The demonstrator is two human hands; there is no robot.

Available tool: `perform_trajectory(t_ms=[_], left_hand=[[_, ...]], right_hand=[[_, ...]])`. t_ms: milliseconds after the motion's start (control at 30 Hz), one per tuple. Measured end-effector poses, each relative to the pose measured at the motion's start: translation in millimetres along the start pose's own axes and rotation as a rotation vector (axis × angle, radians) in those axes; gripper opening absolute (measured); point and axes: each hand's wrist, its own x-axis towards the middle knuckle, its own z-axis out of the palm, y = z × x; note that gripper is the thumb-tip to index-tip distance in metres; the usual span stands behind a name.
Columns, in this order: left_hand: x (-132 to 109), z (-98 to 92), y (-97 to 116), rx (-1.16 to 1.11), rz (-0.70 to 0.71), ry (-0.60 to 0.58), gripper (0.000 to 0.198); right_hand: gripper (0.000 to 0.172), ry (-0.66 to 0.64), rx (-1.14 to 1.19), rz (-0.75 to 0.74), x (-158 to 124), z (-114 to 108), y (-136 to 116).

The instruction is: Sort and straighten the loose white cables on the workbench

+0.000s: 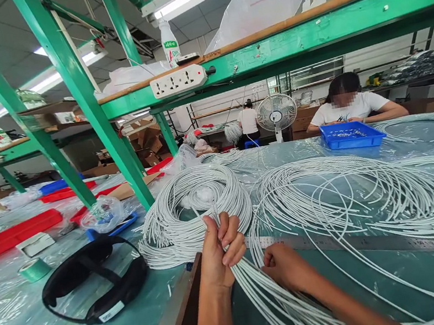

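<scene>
My left hand (221, 251) is closed around a bundle of thin white cables (266, 299) that runs down toward me. Just to its right, my right hand (282, 266) is curled shut on the same strands, knuckles up. Behind the left hand lies a tight coil of white cable (197, 208). A looser, wider coil of cable (358, 199) spreads to the right. A long steel ruler (382, 241) lies flat on the bench under the cables, right of my hands.
A black headset (96, 287) and a roll of green tape (34, 269) lie at left, with red trays (7, 236) beyond. Green shelf posts (85, 104) rise from the bench. Another person (352, 105) sits across behind a blue tray (350, 136); a fan (276, 114) stands beyond.
</scene>
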Motion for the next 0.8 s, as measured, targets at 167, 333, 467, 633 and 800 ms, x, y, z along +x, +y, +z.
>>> perform_trajectory(t_ms=[167, 333, 467, 633, 800], left_hand=[[4, -4.4, 0, -0.015, 0.016, 0.026, 0.059], [11, -5.5, -3, 0.23, 0.044, 0.271, 0.062], [18, -9.7, -13, 0.445, 0.118, 0.438, 0.07], [19, -11.8, -10, 0.393, 0.019, 0.453, 0.073], [8, -7.6, 16, 0.345, -0.194, 0.359, 0.07]], right_hand=[[0.013, -0.016, 0.142, -0.034, -1, -8, -3], [0.014, 0.08, 0.35, -0.233, -6, -22, -9], [0.03, 0.132, 0.506, -0.295, -7, -29, -9], [0.042, 0.265, 0.717, -0.299, -4, -53, -20], [0.046, 0.797, 0.957, -0.326, -3, -115, -10]])
